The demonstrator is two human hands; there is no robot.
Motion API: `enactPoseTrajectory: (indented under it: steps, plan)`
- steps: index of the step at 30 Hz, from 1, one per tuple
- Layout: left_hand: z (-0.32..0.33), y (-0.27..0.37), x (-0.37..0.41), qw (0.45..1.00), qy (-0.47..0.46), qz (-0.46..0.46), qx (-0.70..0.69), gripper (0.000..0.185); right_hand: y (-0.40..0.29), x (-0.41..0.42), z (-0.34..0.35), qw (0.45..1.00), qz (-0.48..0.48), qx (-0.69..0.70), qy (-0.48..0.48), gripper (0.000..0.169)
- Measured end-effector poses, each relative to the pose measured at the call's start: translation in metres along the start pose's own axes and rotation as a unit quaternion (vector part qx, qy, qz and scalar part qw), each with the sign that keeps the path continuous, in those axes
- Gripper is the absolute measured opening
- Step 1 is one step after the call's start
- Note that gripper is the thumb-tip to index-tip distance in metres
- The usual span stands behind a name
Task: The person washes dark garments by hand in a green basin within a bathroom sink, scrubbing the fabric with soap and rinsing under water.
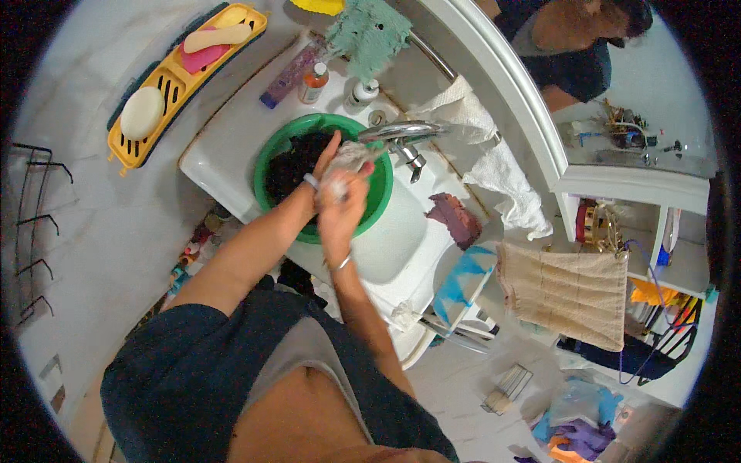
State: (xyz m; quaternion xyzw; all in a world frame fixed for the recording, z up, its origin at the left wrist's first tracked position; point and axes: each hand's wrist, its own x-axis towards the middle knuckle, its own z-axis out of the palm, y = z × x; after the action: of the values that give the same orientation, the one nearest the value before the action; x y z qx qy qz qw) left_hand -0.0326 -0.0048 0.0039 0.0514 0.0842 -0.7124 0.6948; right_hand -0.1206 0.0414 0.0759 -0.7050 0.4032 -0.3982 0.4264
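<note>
A green plastic basin [382,197] stands in a white sink [231,168], with dark, wet-looking material [292,165] inside it. Over the basin, under the chrome tap [405,132], my two hands meet. My left hand [329,159] has its fingers extended and a pale band at the wrist; much of it is hidden behind the other. A whitish, blurred item or lather [347,159] lies between the hands. My right hand [344,194], with a metal bangle on its wrist, is curled against it. Motion blur hides exactly what the fingers grip.
Bottles [313,84] and a green cloth [370,37] are behind the basin. A yellow soap rack [179,75] hangs at left. White cloths [486,150] drape over a rail. A reddish-brown cloth [454,220] lies on the sink's right edge; a beige towel [564,295] hangs farther right. A mirror [631,110] reflects a person.
</note>
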Motion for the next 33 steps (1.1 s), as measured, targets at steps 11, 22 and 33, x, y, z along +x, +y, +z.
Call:
enactPoseTrajectory:
  steps: [11, 22, 33]
  plan:
    - [0.017, -0.018, -0.002, 0.988, 0.073, 0.057, 0.124, 0.032, 0.107, 0.14, -0.028, 0.986, 0.144, 0.06, -0.055, 0.02]
    - [0.014, -0.018, -0.01, 0.98, 0.125, 0.052, 0.144, 0.026, 0.08, 0.105, -0.011, 0.993, 0.086, -0.03, 0.08, 0.019]
    - [-0.029, 0.03, 0.006, 0.993, 0.053, -0.001, 0.103, 0.02, 0.01, 0.027, 0.02, 0.979, -0.158, -0.124, 0.039, 0.023]
